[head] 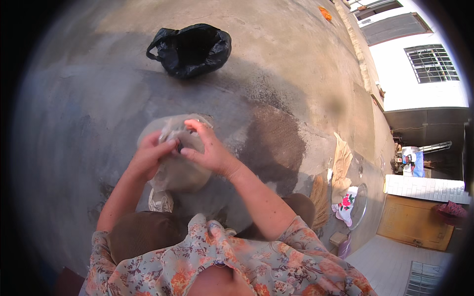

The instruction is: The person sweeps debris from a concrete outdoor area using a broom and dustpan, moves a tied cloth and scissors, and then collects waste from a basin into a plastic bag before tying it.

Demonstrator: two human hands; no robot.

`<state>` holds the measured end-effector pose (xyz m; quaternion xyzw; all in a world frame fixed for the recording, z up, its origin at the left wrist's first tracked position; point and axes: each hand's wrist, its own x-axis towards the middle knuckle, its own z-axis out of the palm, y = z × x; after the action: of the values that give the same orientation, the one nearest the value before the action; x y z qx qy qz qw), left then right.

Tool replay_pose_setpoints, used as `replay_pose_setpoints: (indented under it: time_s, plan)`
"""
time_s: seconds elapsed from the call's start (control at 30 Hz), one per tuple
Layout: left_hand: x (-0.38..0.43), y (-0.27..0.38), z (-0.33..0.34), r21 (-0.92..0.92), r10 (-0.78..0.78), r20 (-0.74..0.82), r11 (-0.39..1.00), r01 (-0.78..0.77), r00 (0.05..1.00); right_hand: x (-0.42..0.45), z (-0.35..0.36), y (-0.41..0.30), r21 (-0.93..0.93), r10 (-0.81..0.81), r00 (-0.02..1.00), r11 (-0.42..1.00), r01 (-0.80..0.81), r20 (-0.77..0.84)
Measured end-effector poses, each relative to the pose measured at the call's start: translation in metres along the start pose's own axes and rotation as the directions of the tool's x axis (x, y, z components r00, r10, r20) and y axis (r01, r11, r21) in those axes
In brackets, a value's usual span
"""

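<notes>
A pale translucent plastic bag (185, 174) stands on the concrete ground between my feet, its upper part bunched up. My left hand (150, 153) grips the gathered plastic with thumb and fingers at the bag's top. My right hand (209, 148) is on the other side of the same bunched part, its fingers curved and apart, the thumb close to a small dark thing (180, 146) between the hands. What that dark thing is, I cannot tell. Farther out, a black plastic bag (190, 51) sits on the ground with its mouth wide and a handle loop sticking out.
A dark damp patch (276, 148) marks the concrete on the right. Beyond it lie a straw broom (319, 203), a tan cloth (340, 166), a white flowered cloth (346, 205) by a round basin (363, 207), and a small block (337, 238). An orange thing (325, 13) lies far off.
</notes>
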<state>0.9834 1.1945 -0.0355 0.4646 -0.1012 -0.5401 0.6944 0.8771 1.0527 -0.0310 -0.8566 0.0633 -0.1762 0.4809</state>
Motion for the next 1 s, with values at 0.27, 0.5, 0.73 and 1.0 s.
replay_pose_setpoints:
  time_s: [0.27,0.5,0.73,1.0]
  plan:
    - [-0.001,-0.01,0.0,-0.09,0.097,-0.049,0.991,-0.101,0.994,-0.016,0.05,0.008,-0.143,0.157,0.987,0.977,-0.161,-0.038]
    - [0.003,-0.005,-0.004,0.093,0.111,-0.108,0.991,-0.101,0.988,-0.007,0.047,0.012,0.072,0.31,0.951,0.948,-0.309,0.0]
    - [0.002,0.007,-0.01,0.247,0.043,-0.129,0.969,-0.01,0.991,-0.026,0.036,0.036,0.678,0.473,0.879,0.628,-0.383,0.058]
    - [-0.039,0.04,-0.032,0.726,0.331,-0.092,0.667,-0.164,0.939,-0.023,0.03,0.033,0.869,0.6,0.796,0.351,-0.35,0.078]
